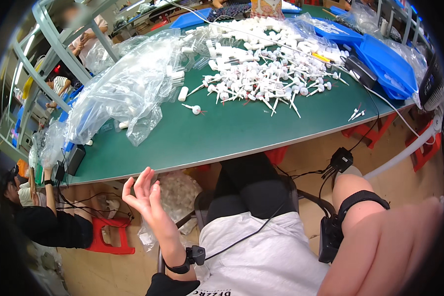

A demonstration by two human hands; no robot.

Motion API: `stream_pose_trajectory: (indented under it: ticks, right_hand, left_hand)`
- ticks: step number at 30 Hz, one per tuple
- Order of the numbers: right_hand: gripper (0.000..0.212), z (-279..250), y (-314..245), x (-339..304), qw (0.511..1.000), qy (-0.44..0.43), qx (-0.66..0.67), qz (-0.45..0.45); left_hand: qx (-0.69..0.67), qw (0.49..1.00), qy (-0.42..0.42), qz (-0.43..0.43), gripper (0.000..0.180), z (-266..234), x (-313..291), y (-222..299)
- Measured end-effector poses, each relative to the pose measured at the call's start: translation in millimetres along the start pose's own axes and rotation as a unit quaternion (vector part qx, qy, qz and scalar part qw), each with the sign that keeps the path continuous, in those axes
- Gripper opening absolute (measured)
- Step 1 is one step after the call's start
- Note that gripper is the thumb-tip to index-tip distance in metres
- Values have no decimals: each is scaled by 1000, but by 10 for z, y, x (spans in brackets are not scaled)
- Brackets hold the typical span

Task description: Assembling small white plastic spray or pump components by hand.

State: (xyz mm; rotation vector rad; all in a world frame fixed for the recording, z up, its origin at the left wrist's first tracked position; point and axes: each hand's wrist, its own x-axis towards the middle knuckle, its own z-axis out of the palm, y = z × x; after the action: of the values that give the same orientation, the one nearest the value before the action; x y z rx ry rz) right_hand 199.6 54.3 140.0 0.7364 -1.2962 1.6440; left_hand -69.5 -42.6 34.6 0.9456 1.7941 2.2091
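My left hand (147,198) is raised at the table's near edge with its palm up. Its fingers are apart and bent a little, and nothing lies in them. Very close on the lower right is my right hand (379,241), large and partly blurred; its fingertips cannot be made out, nor whether it holds anything. Across the green table (192,138) spreads a pile of small white parts (276,79) with thin stems, some with red wires. One such part (196,109) lies apart on the near side, by a white cylinder (183,93).
Clear plastic bags (128,84) cover the table's left. White cylinders (261,32) heap at the back. Blue trays (387,64), a black box (361,71) and a white cable are at the right. Another person (49,222) sits at the left near a red stool (111,237).
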Motion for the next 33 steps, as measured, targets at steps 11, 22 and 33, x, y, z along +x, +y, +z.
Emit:
stream_pose_trajectory:
  ticks: [11,22,33]
  right_hand:
    - [6,-32,-269,-342,1000,-7,28,-1]
    - [7,-73,-188,-182,999,-13,42,-12]
    - [9,47,-88,-205,998,-15,63,-18]
  left_hand:
    - [0,1000,-4,-11,45,-36,-11,-43]
    - [8,1000,-18,-15,46,6,-8,-101]
    - [59,996,-60,-25,48,19,-21,-256]
